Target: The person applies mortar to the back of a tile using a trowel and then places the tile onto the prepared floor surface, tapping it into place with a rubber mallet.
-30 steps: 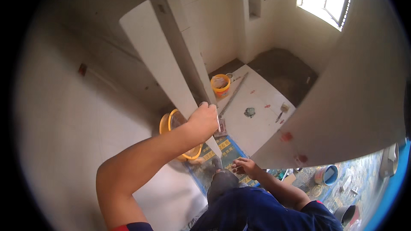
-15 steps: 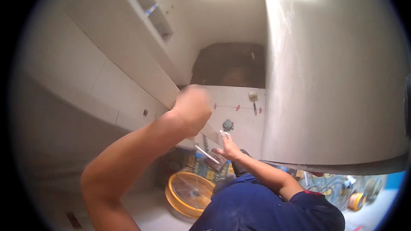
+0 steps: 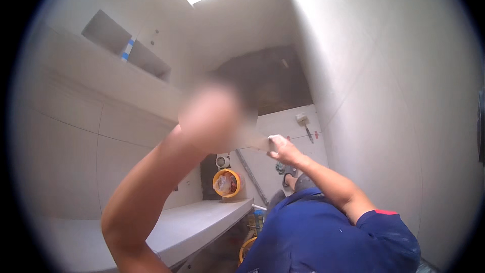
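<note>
My right hand (image 3: 285, 149), its fingertips whitened, grips the near end of a pale, flat strip (image 3: 256, 140). The strip slants up and left toward my left hand (image 3: 212, 116). That hand is raised close in front of me and badly smeared. Its fingers cannot be made out, nor how they meet the strip. The strip's far end is hidden behind the left hand.
A yellow bucket (image 3: 227, 183) with plastic inside stands beside a white round item (image 3: 222, 161) and a long bar (image 3: 251, 176). Left is a pale ledge (image 3: 202, 227). A white-headed brush-like tool (image 3: 306, 127) and red clips (image 3: 317, 135) lie on floor tiles before dark, rough ground (image 3: 270, 78).
My view has turned and shifted, bringing the ledge and yellow bucket in and taking most of the round yellow fan out. My right hand has come up with its fingers closed around the strip's end.
</note>
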A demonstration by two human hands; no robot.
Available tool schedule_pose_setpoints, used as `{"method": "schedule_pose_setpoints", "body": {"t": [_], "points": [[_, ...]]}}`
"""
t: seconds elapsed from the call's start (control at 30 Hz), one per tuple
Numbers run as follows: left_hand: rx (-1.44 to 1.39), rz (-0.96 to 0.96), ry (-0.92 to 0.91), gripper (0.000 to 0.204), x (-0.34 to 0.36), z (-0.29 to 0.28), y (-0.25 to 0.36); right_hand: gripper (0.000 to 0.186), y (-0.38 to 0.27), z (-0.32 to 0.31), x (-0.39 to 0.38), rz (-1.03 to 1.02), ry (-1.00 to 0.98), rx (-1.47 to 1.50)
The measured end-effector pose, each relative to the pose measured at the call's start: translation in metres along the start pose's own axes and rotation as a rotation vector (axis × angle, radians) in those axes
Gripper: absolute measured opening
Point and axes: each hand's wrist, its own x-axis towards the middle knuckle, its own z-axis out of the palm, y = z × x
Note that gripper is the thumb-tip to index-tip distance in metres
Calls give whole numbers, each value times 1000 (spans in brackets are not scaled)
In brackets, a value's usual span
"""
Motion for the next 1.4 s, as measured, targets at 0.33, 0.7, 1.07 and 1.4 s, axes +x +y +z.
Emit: {"method": "schedule_pose_setpoints", "body": {"t": [0.33,0.7,1.07,1.4], "points": [[-465,140,210,17,123,24,-198,56,-8,-94,220,117,-230,63],[-383,-78,-188,30,238,76,-325,55,64,-48,391,290,-280,82],[-555,-5,-259,38,419,208,-447,60,190,5,520,293,-300,242],[-825,-125,-504,41,503,332,-412,43,314,53,528,400,-204,457]]}}
